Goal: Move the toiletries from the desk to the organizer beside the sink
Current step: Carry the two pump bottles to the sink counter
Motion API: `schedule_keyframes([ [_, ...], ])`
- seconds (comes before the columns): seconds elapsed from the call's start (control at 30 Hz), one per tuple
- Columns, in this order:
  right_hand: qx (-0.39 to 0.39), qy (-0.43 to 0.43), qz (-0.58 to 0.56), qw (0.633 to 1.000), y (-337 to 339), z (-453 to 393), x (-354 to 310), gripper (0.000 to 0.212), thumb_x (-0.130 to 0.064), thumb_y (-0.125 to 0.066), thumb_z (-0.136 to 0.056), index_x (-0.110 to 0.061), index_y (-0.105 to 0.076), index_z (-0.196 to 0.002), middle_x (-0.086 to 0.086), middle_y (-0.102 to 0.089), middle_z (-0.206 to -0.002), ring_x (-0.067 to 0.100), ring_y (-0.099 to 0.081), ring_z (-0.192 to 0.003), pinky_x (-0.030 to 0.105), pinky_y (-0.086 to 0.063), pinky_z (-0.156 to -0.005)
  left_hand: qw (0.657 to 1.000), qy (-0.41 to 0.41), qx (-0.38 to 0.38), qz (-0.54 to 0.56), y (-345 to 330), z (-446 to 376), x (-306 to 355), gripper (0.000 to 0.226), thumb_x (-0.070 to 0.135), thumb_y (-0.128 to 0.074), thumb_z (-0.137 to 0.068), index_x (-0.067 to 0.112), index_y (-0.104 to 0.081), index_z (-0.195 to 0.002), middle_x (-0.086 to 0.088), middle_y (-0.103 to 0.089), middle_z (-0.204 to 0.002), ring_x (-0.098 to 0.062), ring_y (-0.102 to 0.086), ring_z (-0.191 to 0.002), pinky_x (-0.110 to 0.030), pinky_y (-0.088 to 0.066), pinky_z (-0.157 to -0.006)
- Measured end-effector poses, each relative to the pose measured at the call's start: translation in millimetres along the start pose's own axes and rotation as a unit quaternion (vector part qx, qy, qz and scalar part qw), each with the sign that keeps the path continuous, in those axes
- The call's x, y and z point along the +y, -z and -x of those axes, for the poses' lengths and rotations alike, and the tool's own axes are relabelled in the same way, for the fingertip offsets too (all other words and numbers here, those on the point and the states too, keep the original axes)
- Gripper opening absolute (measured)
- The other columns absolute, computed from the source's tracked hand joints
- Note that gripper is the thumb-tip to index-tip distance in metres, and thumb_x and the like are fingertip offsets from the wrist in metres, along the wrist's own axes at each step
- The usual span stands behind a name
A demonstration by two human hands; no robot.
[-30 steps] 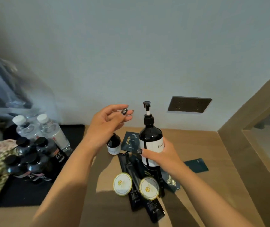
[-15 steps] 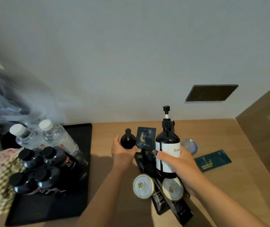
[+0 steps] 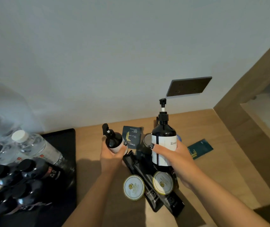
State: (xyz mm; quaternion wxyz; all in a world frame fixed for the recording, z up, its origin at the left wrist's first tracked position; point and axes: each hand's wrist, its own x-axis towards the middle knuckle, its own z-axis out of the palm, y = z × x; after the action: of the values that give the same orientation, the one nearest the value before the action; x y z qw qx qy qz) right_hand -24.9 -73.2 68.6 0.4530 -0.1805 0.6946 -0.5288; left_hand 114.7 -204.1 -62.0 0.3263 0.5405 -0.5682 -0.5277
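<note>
Now left hand [image 3: 113,157] grips small bottle [image 3: 113,141], seemingly lifted; right hand [image 3: 178,158] grips pump bottle [image 3: 163,141].

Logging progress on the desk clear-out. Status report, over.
Left hand grips small pump bottle. Right hand grips large pump bottle. Black tubes, two round lids, sachets remain on desk. Nothing blocking.

Both bare forearms reach forward from the lower edge of the frame, side by side. The left hand [image 3: 113,154] is curled around a small pump bottle [image 3: 113,141], thumb across its front. The right hand [image 3: 178,158] wraps a large pump bottle [image 3: 163,141], held upright, thumb pressed on its label.
</note>
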Motion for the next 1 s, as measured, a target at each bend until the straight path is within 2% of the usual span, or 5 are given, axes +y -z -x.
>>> schedule_keyframes([
  [0.2, 0.034, 0.016, -0.049, 0.998, 20.9, 15.7, -1.9, 0.032, -0.022, -0.071, -0.079, -0.020, -0.060, -0.109, 0.019, -0.069, -0.105, 0.036, -0.068, -0.095, 0.047, -0.059, -0.079, 0.993, -0.026, -0.025, 0.116, -9.9, 31.6, 58.5, 0.052, 0.052, -0.075, -0.062, 0.046, -0.053, -0.109, 0.011, -0.067, -0.106, -0.012, -0.065, -0.098, -0.038, -0.053, -0.086],
  [0.37, 0.035, 0.042, -0.108, 0.993, 50.2, 38.6, -7.7, 0.035, -0.023, -0.072, -0.079, -0.013, -0.062, -0.110, 0.023, -0.070, -0.097, 0.039, -0.069, -0.087, 0.046, -0.058, -0.075, 0.968, -0.021, -0.125, 0.217, -27.3, 73.2, 115.8, 0.049, 0.043, -0.073, -0.077, 0.026, -0.055, -0.120, -0.004, -0.068, -0.114, -0.022, -0.064, -0.108, -0.040, -0.053, -0.090],
  [0.57, 0.058, 0.081, -0.146, 0.984, 115.1, 86.7, -2.9, 0.045, -0.029, -0.071, -0.066, -0.014, -0.064, -0.108, 0.019, -0.072, -0.095, 0.037, -0.070, -0.089, 0.050, -0.057, -0.076, 0.834, 0.182, -0.266, 0.449, -64.7, 143.3, 169.9, 0.060, 0.037, -0.064, -0.073, 0.006, -0.055, -0.123, -0.021, -0.069, -0.096, -0.031, -0.068, -0.087, -0.049, -0.052, -0.086],
  [0.83, 0.083, 0.121, -0.230, 0.962, 225.4, 173.9, 9.3, 0.057, -0.039, -0.077, -0.059, -0.017, -0.063, -0.110, 0.017, -0.073, -0.094, 0.033, -0.069, -0.074, 0.039, -0.058, -0.062, 0.807, 0.215, -0.367, 0.410, -133.5, 243.8, 200.3, 0.066, 0.036, -0.064, -0.070, 0.009, -0.054, -0.129, -0.018, -0.070, -0.106, -0.028, -0.071, -0.081, -0.040, -0.059, -0.067],
  [1.0, 0.119, 0.119, -0.313, 0.935, 305.7, 232.0, 22.4, 0.053, -0.045, -0.055, -0.072, -0.010, -0.063, -0.111, 0.022, -0.070, -0.088, 0.032, -0.064, -0.064, 0.037, -0.054, -0.061, 0.794, 0.215, -0.401, 0.403, -194.0, 319.3, 207.9, 0.068, 0.033, -0.071, -0.066, 0.007, -0.054, -0.126, -0.019, -0.065, -0.093, -0.028, -0.065, -0.075, -0.041, -0.055, -0.067],
])
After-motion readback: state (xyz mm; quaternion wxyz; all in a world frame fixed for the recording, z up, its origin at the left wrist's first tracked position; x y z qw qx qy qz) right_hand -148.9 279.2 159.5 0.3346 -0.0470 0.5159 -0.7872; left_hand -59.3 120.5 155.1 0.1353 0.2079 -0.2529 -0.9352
